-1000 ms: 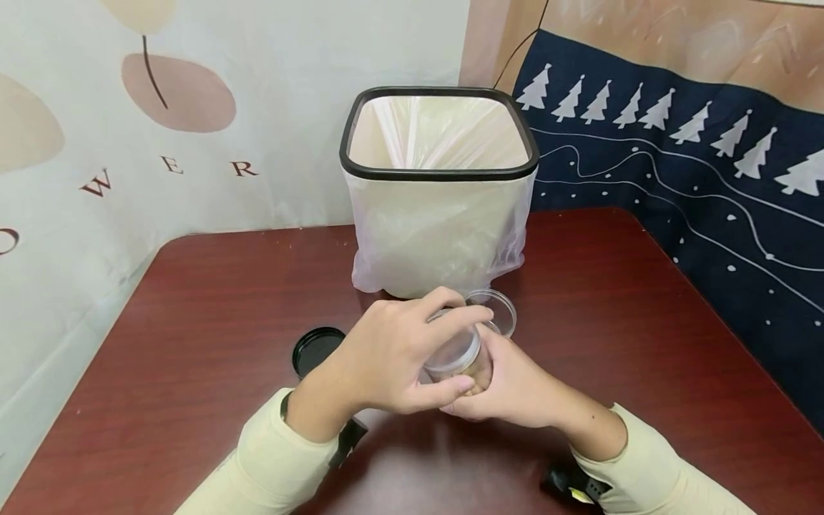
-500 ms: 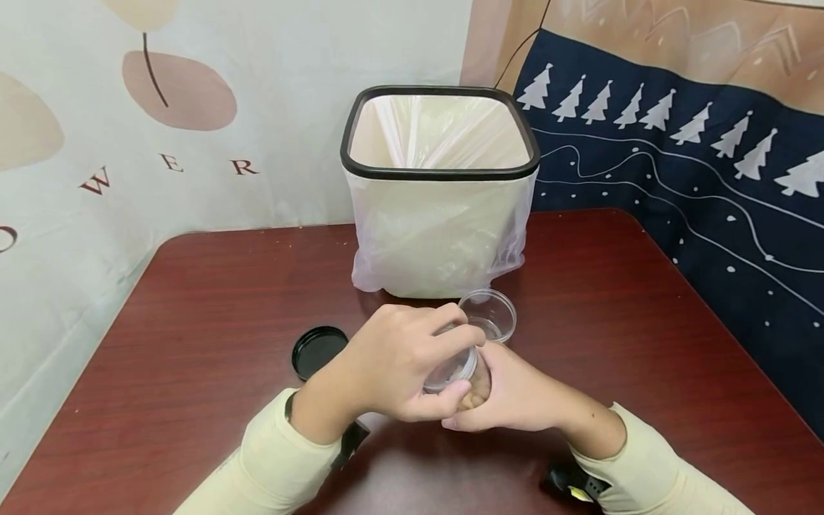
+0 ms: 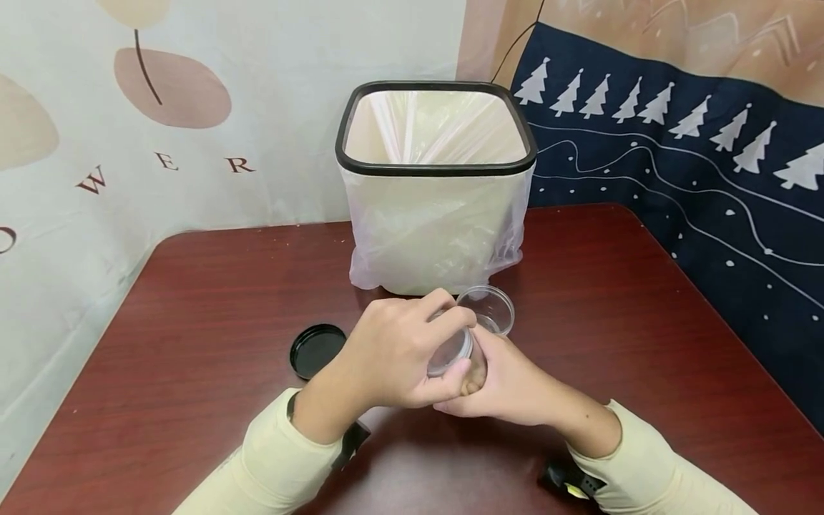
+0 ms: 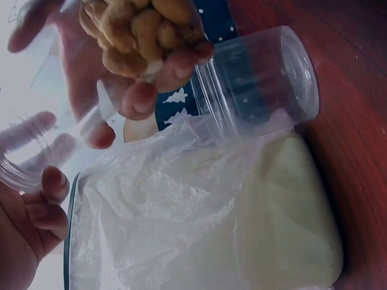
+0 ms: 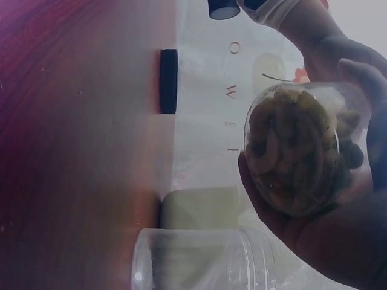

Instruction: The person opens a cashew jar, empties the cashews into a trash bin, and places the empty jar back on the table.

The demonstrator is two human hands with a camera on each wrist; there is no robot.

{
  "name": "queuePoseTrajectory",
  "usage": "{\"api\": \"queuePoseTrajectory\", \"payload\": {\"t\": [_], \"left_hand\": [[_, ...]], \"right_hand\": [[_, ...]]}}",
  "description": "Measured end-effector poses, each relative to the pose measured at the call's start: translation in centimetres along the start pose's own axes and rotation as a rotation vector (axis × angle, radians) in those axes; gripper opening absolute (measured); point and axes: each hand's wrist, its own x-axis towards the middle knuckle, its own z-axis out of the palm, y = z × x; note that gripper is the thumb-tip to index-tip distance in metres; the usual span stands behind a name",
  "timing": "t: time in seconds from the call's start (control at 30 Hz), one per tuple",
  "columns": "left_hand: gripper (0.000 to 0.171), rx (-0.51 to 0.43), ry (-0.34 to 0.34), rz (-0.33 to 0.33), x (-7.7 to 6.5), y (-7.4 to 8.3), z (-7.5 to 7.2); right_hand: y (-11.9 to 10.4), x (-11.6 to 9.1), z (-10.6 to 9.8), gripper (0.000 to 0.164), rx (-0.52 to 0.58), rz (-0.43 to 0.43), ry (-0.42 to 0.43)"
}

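My right hand [image 3: 524, 383] holds a clear jar [image 3: 478, 372] of cashew nuts from the side, its palm and fingers wrapped round the body. The jar is tilted, its mouth end toward the left. Over that end, my left hand [image 3: 393, 350] grips the top rim with thumb and fingers. Cashews [image 4: 145, 30] show through the jar wall in the left wrist view, and they fill much of the jar in the right wrist view. Just beyond the hands an open clear jar [image 3: 496, 311] stands upright. A black screw lid [image 3: 317, 349] lies left of the left hand.
A bin with a black rim [image 3: 434, 171] and a pale plastic liner stands at the back of the dark red table [image 3: 212, 307], right behind the clear jar. A printed cloth [image 3: 290, 86] hangs behind, and a navy tree-patterned cloth [image 3: 682, 172] borders the right side.
Both hands dipped slightly with the jar of cashews, then rose a little again. The left hand stays on its rim. The clear jar, black lid and bin have not moved.
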Motion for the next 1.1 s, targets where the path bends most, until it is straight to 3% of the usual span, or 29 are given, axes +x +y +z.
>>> {"api": "queuePoseTrajectory", "payload": {"t": [0.27,0.57,0.83,1.1], "left_hand": [[0.028,0.030,-0.040,-0.174,-0.1,0.6,0.1],[0.031,0.019,-0.103,-0.319,-0.2,1.2,0.3],[0.037,0.017,-0.099,-0.382,-0.3,1.5,0.5],[0.075,0.069,-0.092,-0.357,-0.2,0.6,-0.3]], "right_hand": [[0.0,0.2,0.1,0.074,-0.170,-0.026,0.135],[0.3,0.3,0.4,0.067,-0.213,-0.026,0.197],[0.2,0.4,0.5,0.062,-0.233,-0.009,0.224],[0.1,0.5,0.4,0.063,-0.178,0.004,0.225]]}}
